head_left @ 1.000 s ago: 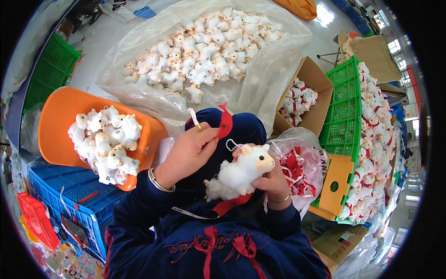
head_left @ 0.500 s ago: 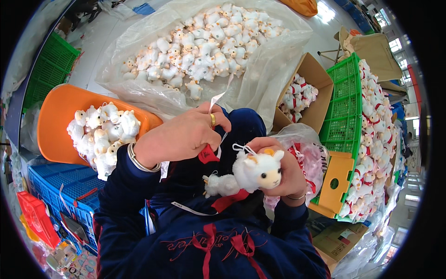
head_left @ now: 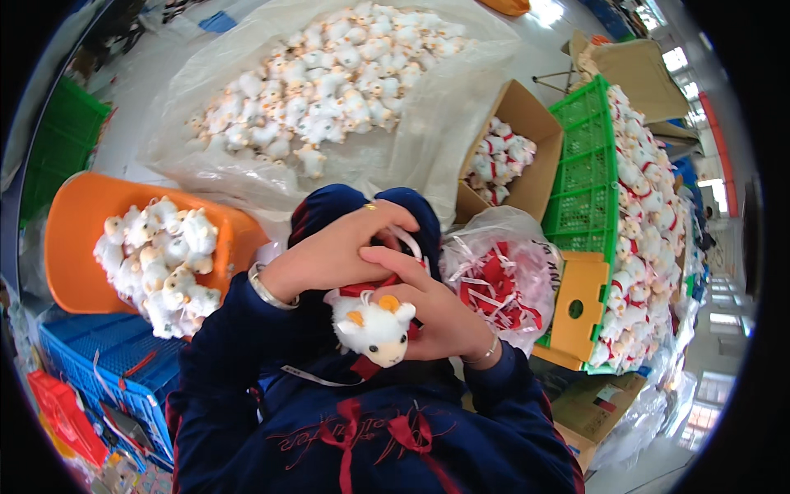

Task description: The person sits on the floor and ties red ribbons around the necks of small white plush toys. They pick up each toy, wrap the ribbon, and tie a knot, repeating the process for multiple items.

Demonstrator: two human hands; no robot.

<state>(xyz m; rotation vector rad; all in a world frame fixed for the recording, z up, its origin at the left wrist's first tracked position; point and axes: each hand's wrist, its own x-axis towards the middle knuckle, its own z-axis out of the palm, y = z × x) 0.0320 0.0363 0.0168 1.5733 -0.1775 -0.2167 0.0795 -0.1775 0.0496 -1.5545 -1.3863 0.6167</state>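
Over my lap, my right hand (head_left: 440,309) grips a small white plush sheep (head_left: 362,336) with orange horns, its face turned down and to the right. Red ribbon (head_left: 362,367) shows below the toy's head, and more red shows above it beside the fingers. My left hand (head_left: 333,251) is curled close above the toy, its fingertips meeting the right hand's. A pale ribbon end (head_left: 409,244) sticks out between the two hands, pinched by the left fingers. A white strip (head_left: 317,377) trails across my lap below the toy.
An orange tub (head_left: 70,247) of plush sheep stands at left above a blue crate (head_left: 107,337). Ahead, a plastic sheet (head_left: 206,185) bears a large heap of them. At right are a bag of red ribbons (head_left: 498,288), a cardboard box (head_left: 527,185) and a green crate (head_left: 576,177) beside ribboned toys.
My right hand has brought the sheep left toward my left hand, and the hands now meet around the ribbon. The second plush on my lap is out of sight. The view has shifted slightly.
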